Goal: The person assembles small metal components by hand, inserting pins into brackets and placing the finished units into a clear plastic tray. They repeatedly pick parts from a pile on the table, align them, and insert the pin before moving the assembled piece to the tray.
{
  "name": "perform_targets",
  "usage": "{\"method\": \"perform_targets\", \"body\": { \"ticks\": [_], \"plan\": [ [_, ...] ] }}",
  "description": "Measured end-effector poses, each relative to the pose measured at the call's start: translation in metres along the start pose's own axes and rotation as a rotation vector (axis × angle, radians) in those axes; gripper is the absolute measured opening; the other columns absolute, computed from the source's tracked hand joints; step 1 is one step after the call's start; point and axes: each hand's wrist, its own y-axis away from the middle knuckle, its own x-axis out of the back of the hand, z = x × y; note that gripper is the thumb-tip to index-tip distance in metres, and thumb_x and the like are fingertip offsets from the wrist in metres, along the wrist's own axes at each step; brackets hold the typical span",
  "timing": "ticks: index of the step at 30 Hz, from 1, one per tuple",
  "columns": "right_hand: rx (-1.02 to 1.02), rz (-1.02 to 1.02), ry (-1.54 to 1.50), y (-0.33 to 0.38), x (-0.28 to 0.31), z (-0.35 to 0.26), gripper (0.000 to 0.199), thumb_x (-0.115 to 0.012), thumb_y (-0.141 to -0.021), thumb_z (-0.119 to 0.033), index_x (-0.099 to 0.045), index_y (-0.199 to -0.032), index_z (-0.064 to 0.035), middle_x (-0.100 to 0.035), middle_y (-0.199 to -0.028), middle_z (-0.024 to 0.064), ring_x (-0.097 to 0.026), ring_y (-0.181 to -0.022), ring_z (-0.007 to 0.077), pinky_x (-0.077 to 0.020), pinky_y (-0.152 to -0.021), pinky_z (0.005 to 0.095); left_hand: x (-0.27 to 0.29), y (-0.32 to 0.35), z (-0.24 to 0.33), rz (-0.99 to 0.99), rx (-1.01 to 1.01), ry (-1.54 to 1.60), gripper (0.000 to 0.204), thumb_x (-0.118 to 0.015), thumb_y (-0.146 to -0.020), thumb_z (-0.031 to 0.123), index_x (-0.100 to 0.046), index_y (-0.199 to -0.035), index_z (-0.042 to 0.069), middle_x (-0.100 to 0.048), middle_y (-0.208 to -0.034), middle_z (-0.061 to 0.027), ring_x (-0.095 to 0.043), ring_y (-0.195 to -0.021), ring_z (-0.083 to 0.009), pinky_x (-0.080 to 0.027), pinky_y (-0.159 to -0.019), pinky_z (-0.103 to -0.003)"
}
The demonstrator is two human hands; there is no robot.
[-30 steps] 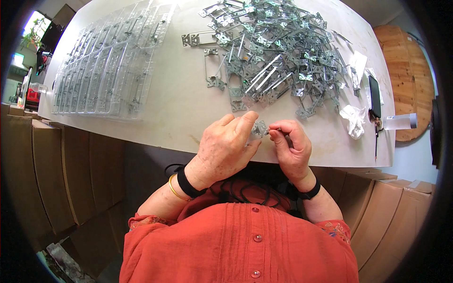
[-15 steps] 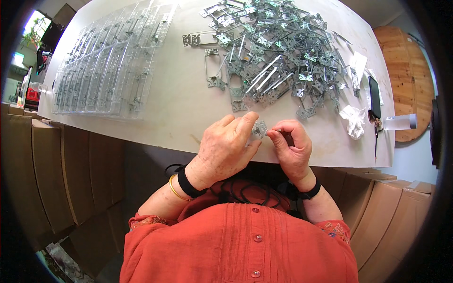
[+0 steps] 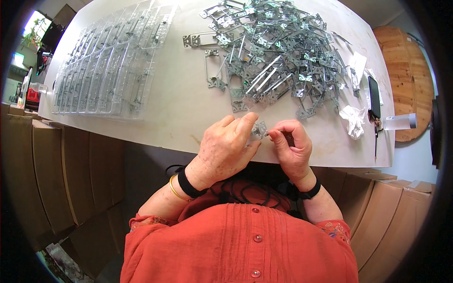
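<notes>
Close to the table's front edge, my left hand (image 3: 227, 144) is closed around a small silver metal bracket (image 3: 259, 129), part of which shows past the fingertips. Facing it, my right hand (image 3: 293, 144) pinches at the bracket's right side with thumb and forefinger. Whatever sits between those right fingertips is mostly hidden and too small to name. Just beyond both hands spreads a large heap of similar metal brackets with thin rods (image 3: 283, 56).
Stacked clear plastic trays (image 3: 108, 70) holding metal parts lie on the table's left. On the right are crumpled tissue (image 3: 353, 120), a dark phone (image 3: 374, 96) and a translucent cylinder (image 3: 400, 122). Cardboard boxes (image 3: 52, 170) stand below the table; a round wooden board (image 3: 406, 80) leans beyond it.
Both hands stay nearly in place. The right fingertips have shifted slightly against the bracket, and the small thing between them shows less than before.
</notes>
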Motion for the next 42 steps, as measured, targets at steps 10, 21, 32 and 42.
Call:
{"method": "perform_targets", "body": {
  "ticks": [10,21,32,42],
  "plan": [
    [-0.200,0.009,-0.232,-0.001,-0.003,-0.009,0.013,-0.063,-0.110,-0.015,-0.058,-0.114,-0.0033,-0.076,-0.109,0.0103,-0.066,-0.084,0.0086,-0.0561,-0.076,0.0249,0.002,-0.001,0.001,0.003,-0.043,-0.031,0.059,-0.087,-0.076,0.012,-0.061,-0.127,0.001,-0.072,-0.096,-0.0109,-0.067,-0.088,-0.0315,-0.053,-0.083,-0.042],
    [-0.198,0.047,-0.403,-0.002,0.002,-0.006,0.016,-0.061,-0.111,-0.020,-0.055,-0.114,-0.0054,-0.074,-0.107,0.0106,-0.068,-0.083,0.0109,-0.0562,-0.077,0.0251,0.008,-0.005,0.011,-0.037,-0.068,-0.053,0.059,-0.085,-0.077,0.010,-0.062,-0.130,0.002,-0.071,-0.101,-0.0125,-0.067,-0.090,-0.0314,-0.052,-0.083,-0.042],
    [-0.243,0.101,-0.446,0.000,0.000,-0.005,0.016,-0.062,-0.111,-0.020,-0.054,-0.114,-0.0061,-0.074,-0.105,0.0093,-0.066,-0.079,0.0092,-0.0554,-0.075,0.0241,0.009,0.003,0.013,0.098,0.069,0.372,0.050,-0.083,-0.083,0.000,-0.063,-0.129,0.001,-0.072,-0.115,-0.0138,-0.074,-0.108,-0.0258,-0.058,-0.094,-0.036],
    [-0.257,0.085,-0.382,0.000,0.001,-0.005,0.017,-0.062,-0.111,-0.022,-0.053,-0.112,-0.0073,-0.074,-0.103,0.0081,-0.066,-0.079,0.0086,-0.0544,-0.074,0.0226,0.010,0.031,-0.010,0.091,0.228,0.393,0.046,-0.084,-0.082,-0.002,-0.066,-0.125,0.003,-0.073,-0.116,-0.0125,-0.072,-0.109,-0.0243,-0.057,-0.096,-0.035]
  ]
}}
